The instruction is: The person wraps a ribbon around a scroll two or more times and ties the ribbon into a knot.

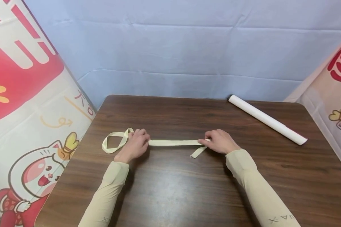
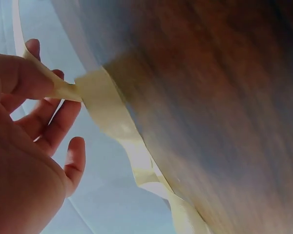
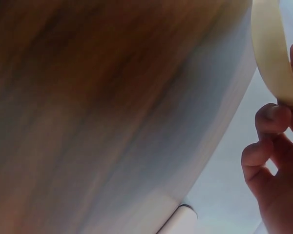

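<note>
A pale yellow ribbon runs straight between the two hands, low over the brown table. My left hand pinches it between thumb and fingers; in the left wrist view the ribbon passes through the pinch and trails along the tabletop, the little finger standing free. Left of that hand, the rest of the ribbon lies in a loose loop. My right hand pinches the ribbon near its other end, and a short tail hangs down from the grip toward the front. In the right wrist view the ribbon curves up to the right fingers.
A white roll with a dark far end lies slantwise at the table's back right. The brown table reaches to a pale blue cloth behind it. Printed cartoon cloths hang at the left and right sides.
</note>
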Demonstrator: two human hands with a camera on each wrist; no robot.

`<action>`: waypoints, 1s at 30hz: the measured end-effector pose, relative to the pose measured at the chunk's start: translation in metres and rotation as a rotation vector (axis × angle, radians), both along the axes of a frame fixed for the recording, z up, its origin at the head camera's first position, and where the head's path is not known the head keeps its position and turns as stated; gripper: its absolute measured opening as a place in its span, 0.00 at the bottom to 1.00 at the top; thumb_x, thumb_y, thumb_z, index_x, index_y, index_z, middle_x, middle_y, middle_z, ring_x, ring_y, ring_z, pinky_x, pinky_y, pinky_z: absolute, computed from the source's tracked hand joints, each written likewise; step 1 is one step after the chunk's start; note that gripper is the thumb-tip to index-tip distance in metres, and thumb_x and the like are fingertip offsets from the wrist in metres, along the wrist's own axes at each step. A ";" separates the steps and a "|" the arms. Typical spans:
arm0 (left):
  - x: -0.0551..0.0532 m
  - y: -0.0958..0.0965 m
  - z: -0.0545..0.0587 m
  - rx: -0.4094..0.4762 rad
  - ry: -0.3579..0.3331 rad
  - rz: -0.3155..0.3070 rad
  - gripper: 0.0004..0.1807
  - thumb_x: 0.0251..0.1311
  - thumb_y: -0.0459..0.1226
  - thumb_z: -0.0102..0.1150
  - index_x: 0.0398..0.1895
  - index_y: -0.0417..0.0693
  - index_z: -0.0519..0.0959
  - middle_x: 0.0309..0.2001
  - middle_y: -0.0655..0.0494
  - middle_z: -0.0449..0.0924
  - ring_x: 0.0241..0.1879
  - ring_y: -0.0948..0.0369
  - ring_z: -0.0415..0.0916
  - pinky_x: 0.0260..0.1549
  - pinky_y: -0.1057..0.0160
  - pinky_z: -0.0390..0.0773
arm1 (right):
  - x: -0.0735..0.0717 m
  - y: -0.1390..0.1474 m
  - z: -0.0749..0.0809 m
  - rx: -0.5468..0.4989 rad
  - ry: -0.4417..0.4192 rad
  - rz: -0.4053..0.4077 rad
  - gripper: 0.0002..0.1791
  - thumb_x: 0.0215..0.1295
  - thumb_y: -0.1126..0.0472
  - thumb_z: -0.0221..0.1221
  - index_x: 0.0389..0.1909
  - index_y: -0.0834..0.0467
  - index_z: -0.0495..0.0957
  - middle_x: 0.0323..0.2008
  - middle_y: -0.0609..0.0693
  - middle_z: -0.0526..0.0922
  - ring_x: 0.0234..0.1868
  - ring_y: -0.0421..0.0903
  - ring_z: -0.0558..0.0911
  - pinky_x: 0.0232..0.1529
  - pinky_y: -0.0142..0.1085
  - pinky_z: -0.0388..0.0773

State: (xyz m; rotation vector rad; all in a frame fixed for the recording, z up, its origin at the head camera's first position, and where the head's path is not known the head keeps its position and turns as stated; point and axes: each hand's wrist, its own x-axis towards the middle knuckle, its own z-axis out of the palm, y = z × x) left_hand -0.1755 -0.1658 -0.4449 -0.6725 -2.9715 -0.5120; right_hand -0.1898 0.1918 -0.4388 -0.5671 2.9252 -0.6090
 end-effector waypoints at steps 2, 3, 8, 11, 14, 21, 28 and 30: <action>0.000 0.000 0.000 -0.001 0.010 0.002 0.07 0.56 0.30 0.52 0.29 0.48 0.79 0.37 0.55 0.78 0.43 0.53 0.70 0.47 0.44 0.63 | 0.000 0.004 0.000 0.005 -0.002 -0.011 0.21 0.61 0.39 0.59 0.16 0.47 0.72 0.13 0.42 0.68 0.19 0.40 0.67 0.25 0.34 0.63; -0.001 0.000 0.000 -0.002 0.014 0.003 0.07 0.56 0.30 0.52 0.28 0.48 0.79 0.36 0.55 0.79 0.41 0.54 0.71 0.47 0.45 0.63 | 0.001 0.006 0.000 0.008 -0.004 -0.015 0.21 0.61 0.39 0.59 0.16 0.47 0.72 0.13 0.42 0.68 0.19 0.40 0.67 0.25 0.33 0.63; 0.000 0.001 0.002 0.018 -0.026 0.010 0.07 0.54 0.29 0.53 0.29 0.48 0.78 0.31 0.56 0.79 0.38 0.55 0.74 0.45 0.47 0.64 | 0.003 0.016 -0.001 0.020 -0.011 -0.052 0.22 0.60 0.38 0.59 0.16 0.48 0.71 0.13 0.42 0.66 0.18 0.40 0.65 0.23 0.33 0.61; 0.001 0.001 0.002 0.028 -0.046 0.010 0.07 0.53 0.28 0.54 0.29 0.48 0.78 0.31 0.56 0.79 0.40 0.54 0.77 0.45 0.46 0.64 | 0.004 0.022 -0.003 0.025 -0.018 -0.066 0.22 0.60 0.38 0.59 0.16 0.48 0.71 0.12 0.42 0.64 0.17 0.40 0.64 0.23 0.34 0.61; 0.000 -0.001 0.001 0.027 -0.050 0.018 0.07 0.50 0.27 0.56 0.29 0.48 0.78 0.31 0.56 0.79 0.42 0.54 0.79 0.47 0.44 0.63 | 0.004 0.027 -0.005 0.027 -0.029 -0.071 0.23 0.61 0.38 0.59 0.16 0.49 0.70 0.13 0.42 0.64 0.17 0.40 0.64 0.23 0.34 0.61; -0.002 -0.004 0.000 0.024 -0.050 0.022 0.09 0.49 0.27 0.57 0.30 0.48 0.79 0.33 0.55 0.81 0.42 0.54 0.79 0.46 0.44 0.62 | 0.006 0.034 -0.005 0.025 -0.029 -0.082 0.24 0.63 0.39 0.57 0.16 0.49 0.69 0.13 0.43 0.64 0.18 0.41 0.64 0.24 0.34 0.61; -0.004 -0.004 0.001 0.034 -0.077 0.030 0.10 0.51 0.28 0.56 0.34 0.50 0.81 0.34 0.56 0.82 0.43 0.53 0.78 0.47 0.44 0.61 | 0.008 0.041 -0.002 -0.019 -0.052 -0.047 0.22 0.68 0.44 0.54 0.15 0.50 0.71 0.12 0.42 0.64 0.18 0.40 0.64 0.26 0.34 0.62; -0.004 -0.004 0.002 0.044 -0.088 0.034 0.10 0.51 0.28 0.55 0.34 0.50 0.81 0.33 0.57 0.82 0.42 0.53 0.78 0.47 0.44 0.61 | 0.009 0.044 -0.002 -0.031 -0.076 -0.044 0.23 0.68 0.44 0.54 0.15 0.50 0.71 0.13 0.42 0.64 0.18 0.40 0.64 0.25 0.34 0.61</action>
